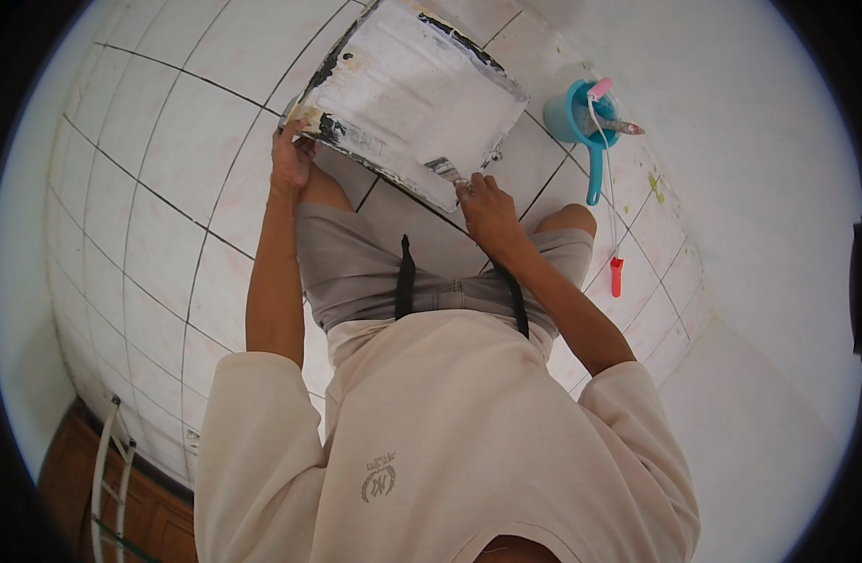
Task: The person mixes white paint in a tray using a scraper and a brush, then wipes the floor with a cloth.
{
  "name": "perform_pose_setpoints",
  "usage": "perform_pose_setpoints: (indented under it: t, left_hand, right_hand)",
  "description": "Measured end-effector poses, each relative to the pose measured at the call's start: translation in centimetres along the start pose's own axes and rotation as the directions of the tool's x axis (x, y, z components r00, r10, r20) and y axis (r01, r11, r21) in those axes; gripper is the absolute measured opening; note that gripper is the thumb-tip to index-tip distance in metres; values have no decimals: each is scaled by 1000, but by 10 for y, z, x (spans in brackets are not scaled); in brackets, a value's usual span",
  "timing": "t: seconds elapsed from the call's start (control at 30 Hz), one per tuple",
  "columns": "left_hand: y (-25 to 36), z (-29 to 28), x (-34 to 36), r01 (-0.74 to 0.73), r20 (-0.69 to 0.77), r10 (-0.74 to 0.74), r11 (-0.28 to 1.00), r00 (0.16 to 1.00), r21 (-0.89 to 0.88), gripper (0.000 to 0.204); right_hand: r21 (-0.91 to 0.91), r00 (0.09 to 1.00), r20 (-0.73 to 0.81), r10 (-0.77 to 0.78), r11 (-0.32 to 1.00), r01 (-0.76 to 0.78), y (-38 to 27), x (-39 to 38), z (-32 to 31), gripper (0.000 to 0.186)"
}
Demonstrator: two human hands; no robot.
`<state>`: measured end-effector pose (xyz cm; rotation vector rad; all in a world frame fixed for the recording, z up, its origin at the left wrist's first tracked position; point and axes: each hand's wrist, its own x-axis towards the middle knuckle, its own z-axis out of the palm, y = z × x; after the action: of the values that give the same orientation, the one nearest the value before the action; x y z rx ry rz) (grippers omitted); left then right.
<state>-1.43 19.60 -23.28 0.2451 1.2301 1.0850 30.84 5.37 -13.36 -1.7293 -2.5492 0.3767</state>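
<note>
A paint tray smeared with white paint, its edges dark and crusted, lies tilted above my knees. My left hand is closed on the tray's left corner. My right hand grips a paintbrush, whose paint-coated bristles touch the white paint near the tray's lower right corner. To the right of the tray, a teal dipper holds a greyish brush, and a small pink roller rests over its rim, with a long wire frame running down to a red handle.
I sit on a white tiled floor, with a white wall at the right. A metal ladder stands at the lower left beside brown wooden woodwork. Some green smears mark the tiles below the dipper.
</note>
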Motion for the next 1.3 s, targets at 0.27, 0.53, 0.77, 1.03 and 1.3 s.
perform_pose_setpoints:
  t: [0.27, 0.53, 0.77, 1.03, 1.3]
  left_hand:
    - [-2, -3, 2, -11, 12, 11, 1000, 1000, 2, 45]
    - [0, 1, 0, -36, 16, 36, 999, 999, -15, 43]
    - [1, 3, -4, -34, 16, 34, 999, 999, -1, 43]
    - [1, -2, 0, 0, 48, 0, 1000, 999, 7, 41]
    - [-2, 2, 3, -10, -11, 10, 1000, 1000, 1, 36]
  right_hand:
    - [-38, 995, 100, -10, 999, 14, 6, -11, 3, 19]
    - [40, 988, -5, 154, 987, -154, 28, 17, -16, 20]
    - [187, 987, 61, 150, 969, -159, -5, 13, -23, 18]
    - [400, 981, 11, 192, 899, -180, 22, 4, 9, 22]
    - [443, 965, 80, 248, 859, -257, 54, -2, 3, 25]
